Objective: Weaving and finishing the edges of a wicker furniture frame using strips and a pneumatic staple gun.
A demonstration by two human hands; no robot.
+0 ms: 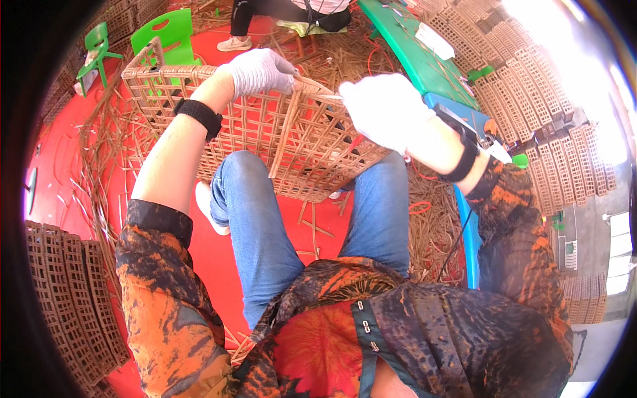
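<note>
A brown woven basket (245, 136) with open lattice sides rests tilted across my knees. My left hand (260, 71), in a pale knit glove, is closed over its far rim near the middle. At the rim's right part, my right hand (388, 111) has its fingers drawn together; glare washes out its white glove. A tan weaving strip (322, 91) runs along the rim to those fingertips. Another long strip (286, 136) hangs loose down the lattice below my left hand. Whatever lies under the right palm is hidden.
Green chairs (166, 40) stand beyond the basket. A long green table (415, 50) and a blue one (464, 116) line the right. Stacked woven baskets (76, 298) rise at left and right. Loose strips (99, 159) litter the red floor (60, 172). Another person (292, 10) sits ahead.
</note>
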